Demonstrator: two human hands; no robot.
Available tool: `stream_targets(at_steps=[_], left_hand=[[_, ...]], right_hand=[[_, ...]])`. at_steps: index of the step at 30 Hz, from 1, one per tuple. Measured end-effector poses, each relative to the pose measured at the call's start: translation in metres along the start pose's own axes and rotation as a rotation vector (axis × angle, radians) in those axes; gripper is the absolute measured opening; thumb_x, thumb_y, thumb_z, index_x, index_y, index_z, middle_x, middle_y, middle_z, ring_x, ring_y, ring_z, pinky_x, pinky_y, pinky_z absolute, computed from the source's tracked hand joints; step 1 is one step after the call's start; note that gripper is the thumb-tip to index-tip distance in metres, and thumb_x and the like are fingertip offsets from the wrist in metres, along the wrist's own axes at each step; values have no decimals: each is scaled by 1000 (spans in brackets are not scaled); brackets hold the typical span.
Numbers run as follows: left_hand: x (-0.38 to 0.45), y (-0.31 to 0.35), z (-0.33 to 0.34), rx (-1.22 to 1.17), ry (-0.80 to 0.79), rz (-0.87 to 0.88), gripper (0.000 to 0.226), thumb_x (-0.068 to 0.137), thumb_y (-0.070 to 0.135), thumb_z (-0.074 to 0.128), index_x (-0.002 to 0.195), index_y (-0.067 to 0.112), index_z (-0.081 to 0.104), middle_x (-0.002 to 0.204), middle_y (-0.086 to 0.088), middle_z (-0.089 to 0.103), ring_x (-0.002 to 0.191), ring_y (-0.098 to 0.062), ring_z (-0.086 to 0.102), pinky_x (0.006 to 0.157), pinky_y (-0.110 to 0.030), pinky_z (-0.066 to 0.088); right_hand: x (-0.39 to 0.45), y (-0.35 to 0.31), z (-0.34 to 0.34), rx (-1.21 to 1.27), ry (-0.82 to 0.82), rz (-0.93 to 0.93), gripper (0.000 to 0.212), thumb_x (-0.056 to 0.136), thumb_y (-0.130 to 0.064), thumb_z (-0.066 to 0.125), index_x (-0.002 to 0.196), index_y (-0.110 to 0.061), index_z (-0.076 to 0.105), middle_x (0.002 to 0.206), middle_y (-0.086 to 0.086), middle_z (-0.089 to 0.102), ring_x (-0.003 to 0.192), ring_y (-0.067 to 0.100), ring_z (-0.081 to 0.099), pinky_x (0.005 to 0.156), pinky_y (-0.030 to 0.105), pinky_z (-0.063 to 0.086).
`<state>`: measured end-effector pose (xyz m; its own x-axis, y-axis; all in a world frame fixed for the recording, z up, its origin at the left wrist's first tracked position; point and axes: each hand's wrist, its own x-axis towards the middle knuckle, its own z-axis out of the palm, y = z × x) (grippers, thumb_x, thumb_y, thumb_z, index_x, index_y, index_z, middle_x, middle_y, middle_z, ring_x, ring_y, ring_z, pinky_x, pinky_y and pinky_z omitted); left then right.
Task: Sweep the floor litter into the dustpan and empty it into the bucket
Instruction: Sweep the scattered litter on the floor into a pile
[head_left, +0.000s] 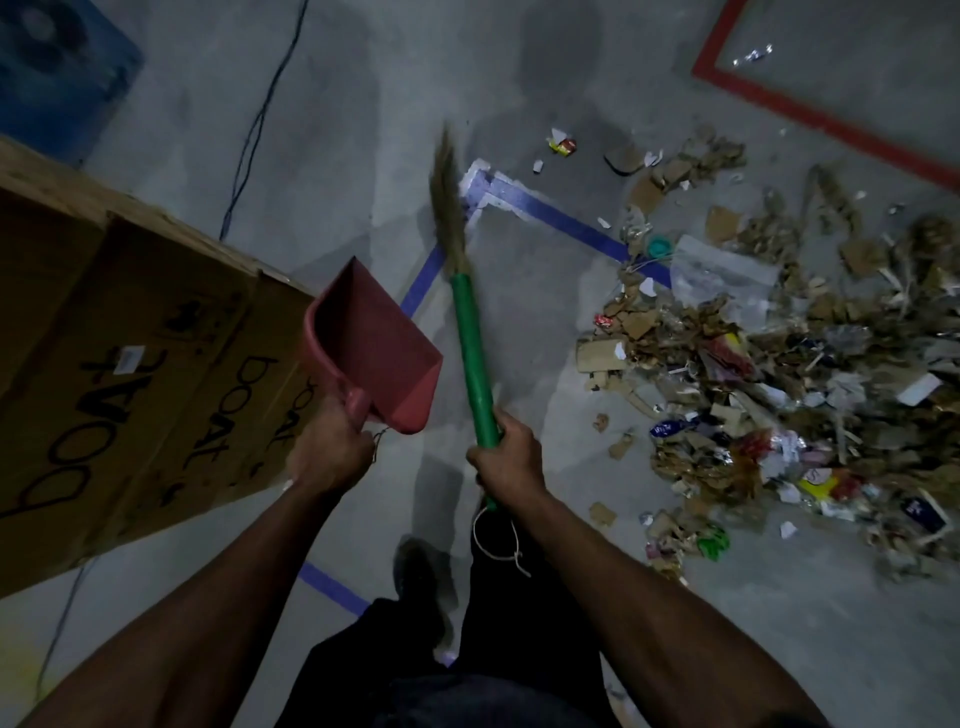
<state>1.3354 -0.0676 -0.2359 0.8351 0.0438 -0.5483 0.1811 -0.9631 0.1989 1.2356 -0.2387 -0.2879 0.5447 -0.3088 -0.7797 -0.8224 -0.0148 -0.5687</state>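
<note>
My left hand (328, 454) grips the handle of a red dustpan (382, 348), held up off the floor with its mouth pointing away from me. The pan looks empty. My right hand (511, 457) grips the green handle of a grass broom (465, 306). The brown bristles point forward over the grey floor and are blurred. A wide heap of litter (769, 364) lies to the right of the broom: torn cardboard, wrappers, a clear plastic bag and paper scraps. No bucket is in view.
A large cardboard box (130, 364) with black lettering stands close on my left. Blue tape lines (550, 213) and a red tape border (810, 119) mark the floor. A dark cable (260, 114) runs along the floor at the back left. My legs and a shoe (421, 571) are below.
</note>
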Motion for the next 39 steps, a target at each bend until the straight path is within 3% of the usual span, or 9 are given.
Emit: stream_targets(at_steps=[6, 11, 15, 21, 26, 29, 32, 35, 39], left_hand=[[18, 7, 6, -11, -9, 14, 38, 80, 8, 60, 115, 12, 47, 89, -6, 52, 66, -18, 48, 52, -29, 29], [36, 25, 11, -34, -1, 21, 39, 83, 11, 61, 118, 9, 46, 85, -6, 52, 68, -22, 49, 53, -29, 29], [50, 39, 14, -63, 10, 67, 25, 82, 12, 62, 101, 14, 46, 83, -5, 51, 62, -11, 42, 49, -25, 23], [62, 52, 16, -45, 10, 79, 27, 82, 18, 62, 101, 14, 44, 74, 3, 47, 61, -14, 45, 48, -25, 23], [57, 63, 15, -63, 16, 103, 21, 79, 16, 63, 93, 15, 47, 71, 1, 49, 59, -12, 48, 48, -24, 26], [51, 69, 13, -68, 25, 114, 21, 79, 15, 63, 94, 14, 49, 71, 3, 48, 59, -9, 44, 48, -23, 24], [43, 72, 11, -57, 2, 106, 21, 78, 15, 62, 96, 12, 51, 72, -2, 53, 60, -17, 48, 49, -26, 27], [36, 71, 11, -46, -43, 89, 20, 79, 15, 59, 98, 11, 51, 81, -12, 60, 71, -31, 57, 58, -32, 37], [25, 66, 14, -62, -85, 87, 25, 81, 14, 58, 104, 10, 50, 83, -14, 61, 74, -35, 60, 61, -35, 41]], right_hand=[[90, -36, -14, -99, 40, 41, 37, 75, -12, 66, 112, -17, 64, 92, 10, 70, 75, 29, 69, 67, 35, 60], [146, -51, -45, 217, 183, 182, 31, 77, -2, 69, 103, -19, 62, 70, 7, 66, 44, 18, 60, 39, 21, 46], [182, -58, -82, 474, 242, 235, 20, 79, 7, 62, 96, -4, 59, 62, 11, 56, 40, 19, 50, 38, 23, 41], [190, -55, -151, 691, 392, 299, 14, 81, 7, 59, 90, -3, 55, 67, 11, 57, 38, 15, 50, 37, 22, 42], [168, -48, -174, 836, 545, 304, 20, 79, 5, 63, 93, -8, 57, 82, 8, 63, 59, 19, 57, 56, 31, 49], [137, -48, -153, 792, 627, 262, 14, 79, 2, 66, 87, -10, 63, 75, 6, 63, 53, 16, 58, 47, 27, 48], [98, -35, -113, 809, 585, 180, 29, 78, 5, 63, 102, -11, 66, 65, 9, 59, 42, 17, 52, 43, 26, 44], [59, -12, -77, 711, 483, 175, 55, 75, 5, 64, 117, -30, 60, 67, 8, 63, 44, 21, 54, 48, 31, 47], [26, 12, -57, 578, 346, 219, 61, 71, 1, 64, 113, -42, 55, 63, 3, 66, 42, 17, 58, 44, 27, 48]])
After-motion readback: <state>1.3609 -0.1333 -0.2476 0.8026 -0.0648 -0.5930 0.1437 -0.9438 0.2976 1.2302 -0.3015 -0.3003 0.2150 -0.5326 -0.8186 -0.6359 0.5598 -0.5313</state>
